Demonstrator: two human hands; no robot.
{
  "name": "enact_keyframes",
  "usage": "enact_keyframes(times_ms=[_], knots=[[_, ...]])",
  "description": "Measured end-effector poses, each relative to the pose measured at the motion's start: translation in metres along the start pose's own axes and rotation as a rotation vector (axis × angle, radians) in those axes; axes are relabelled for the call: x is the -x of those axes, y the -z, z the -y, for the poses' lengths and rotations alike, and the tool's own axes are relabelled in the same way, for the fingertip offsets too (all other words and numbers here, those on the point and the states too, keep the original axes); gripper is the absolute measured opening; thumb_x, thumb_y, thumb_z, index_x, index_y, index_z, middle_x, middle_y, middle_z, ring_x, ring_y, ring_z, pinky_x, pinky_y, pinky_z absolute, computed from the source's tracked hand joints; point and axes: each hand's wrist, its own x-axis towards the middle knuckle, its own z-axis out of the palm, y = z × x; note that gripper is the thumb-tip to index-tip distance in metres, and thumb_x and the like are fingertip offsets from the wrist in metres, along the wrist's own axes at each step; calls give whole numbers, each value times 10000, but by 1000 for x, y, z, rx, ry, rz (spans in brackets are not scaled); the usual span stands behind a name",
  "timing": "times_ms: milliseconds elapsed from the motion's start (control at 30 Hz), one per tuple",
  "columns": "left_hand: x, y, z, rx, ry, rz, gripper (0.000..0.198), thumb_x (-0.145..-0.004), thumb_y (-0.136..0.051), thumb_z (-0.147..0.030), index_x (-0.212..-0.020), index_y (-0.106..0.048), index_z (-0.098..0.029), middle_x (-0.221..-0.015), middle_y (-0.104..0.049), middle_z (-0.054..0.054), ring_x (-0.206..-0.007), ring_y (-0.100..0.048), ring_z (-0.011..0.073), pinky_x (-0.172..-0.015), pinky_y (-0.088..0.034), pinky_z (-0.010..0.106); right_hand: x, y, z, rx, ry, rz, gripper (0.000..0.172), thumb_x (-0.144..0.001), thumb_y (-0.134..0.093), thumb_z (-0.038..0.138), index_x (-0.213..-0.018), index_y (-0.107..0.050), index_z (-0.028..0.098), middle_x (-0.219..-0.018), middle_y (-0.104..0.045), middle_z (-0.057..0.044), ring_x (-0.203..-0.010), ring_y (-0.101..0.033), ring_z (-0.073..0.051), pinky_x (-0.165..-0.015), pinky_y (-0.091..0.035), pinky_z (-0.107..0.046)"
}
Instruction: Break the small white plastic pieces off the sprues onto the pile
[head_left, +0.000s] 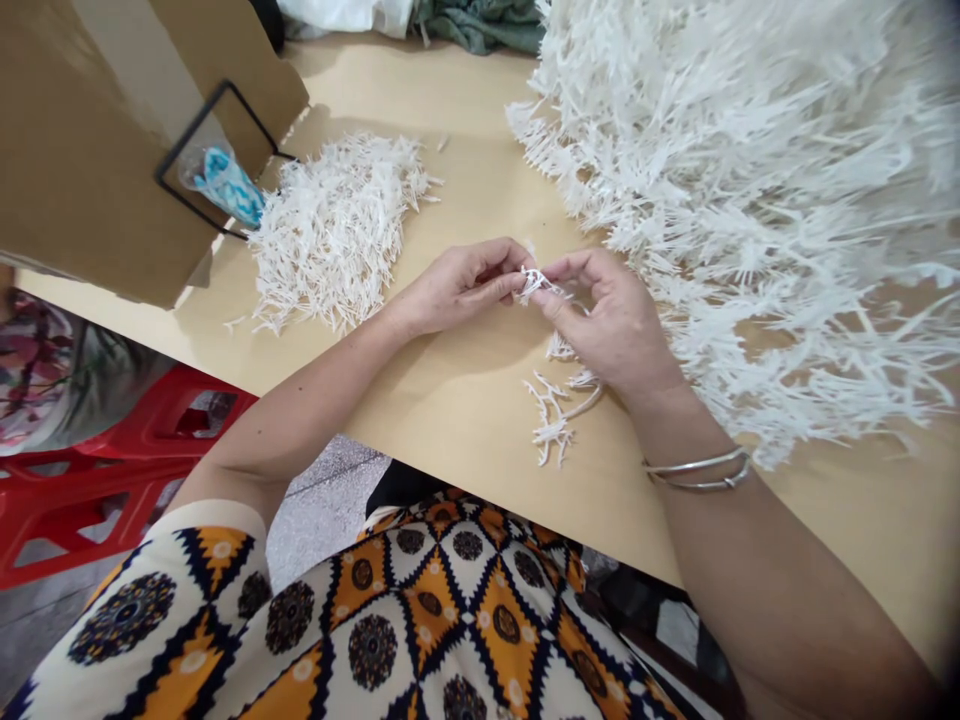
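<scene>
Between my two hands is a small white branched sprig (535,282), which looks like plastic. My left hand (480,285) pinches its left side with thumb and forefinger. Thumb and fingers of my right hand (607,315) close on the other side, with a bracelet on that wrist. More white branching strands hang or lie below the right palm, partly covered by it; a loose sprig (553,420) rests on the table just nearer to me. To the left lies a small heap of short white sprigs (337,230). A much larger heap of longer white sprigs (735,190) spreads at right.
A cardboard box (97,130) stands at the table's left, beside a black wire frame (217,100) and a blue-and-white packet (229,185). Cloth (480,22) lies at the back. Red stools (161,410) and floral fabric (30,375) are beyond the left table edge.
</scene>
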Motion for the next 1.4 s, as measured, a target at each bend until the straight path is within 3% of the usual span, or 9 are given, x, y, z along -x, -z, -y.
enact_keyframes(times_ms=[167,300,533,667,767,933,1100,1300,1400], knots=[[-1,2,4,17,18,-43,476,-925,-699,-621,-1030,-687,-156,-893,-686,46,-796,-642,96,-761,-532,245,0,3,8,-214,-114,5,392,-997,-584,517,-1254,-665,233,-1181,-748,-91,-1095,-716,-250,-1005,-582,-490],[0,3,-3,10,11,-50,479,-921,-699,-631,-1016,-693,-162,-907,-682,54,-792,-639,101,-737,-527,250,0,1,2,55,-60,0,313,-1012,-537,375,-1266,-675,253,-1316,-711,-109,-1263,-644,-293,-1133,-484,-571],[1,-6,-8,-121,-24,-170,440,-924,-712,-602,-1030,-668,-177,-847,-625,14,-665,-516,74,-622,-433,237,7,-23,-11,394,50,-110,505,-908,-505,206,-1410,-538,249,-1315,-655,-140,-1274,-544,-378,-1092,-402,-685],[0,-4,-2,-110,-46,-181,477,-940,-703,-576,-1225,-637,-200,-960,-633,19,-680,-533,60,-651,-452,219,5,-22,-4,353,32,-90,330,-956,-462,253,-1249,-614,252,-1145,-694,-128,-1208,-578,-370,-1079,-407,-683],[0,-2,-3,-112,-92,-141,505,-931,-725,-554,-1295,-651,-213,-1100,-639,49,-731,-555,58,-727,-496,220,2,-15,2,230,49,-26,310,-979,-479,304,-1273,-563,251,-1007,-723,-94,-1041,-672,-314,-1036,-477,-627],[-1,-4,-5,-49,-31,-120,446,-939,-698,-588,-1077,-708,-164,-910,-687,42,-736,-583,85,-690,-474,224,-1,-6,5,-13,69,117,199,-993,-547,420,-1117,-548,265,-722,-675,17,-652,-670,-200,-717,-583,-415],[-2,-1,0,-28,7,-165,468,-915,-702,-630,-930,-668,-163,-799,-620,1,-667,-527,70,-632,-429,225,-3,-4,0,-156,-4,144,265,-1020,-530,544,-1035,-573,283,-670,-681,39,-579,-660,-174,-605,-567,-368],[0,0,-5,42,13,-134,513,-941,-647,-661,-1104,-679,-176,-1002,-682,51,-820,-618,99,-772,-520,244,-3,-6,0,-200,-59,72,353,-984,-556,632,-939,-565,282,-647,-660,38,-522,-610,-155,-523,-527,-341],[0,-1,-9,42,30,-115,512,-940,-646,-662,-1057,-693,-165,-948,-683,42,-797,-611,98,-762,-506,251,-2,-7,5,-169,-49,92,327,-989,-571,599,-953,-590,275,-641,-646,45,-519,-587,-143,-527,-498,-322]])
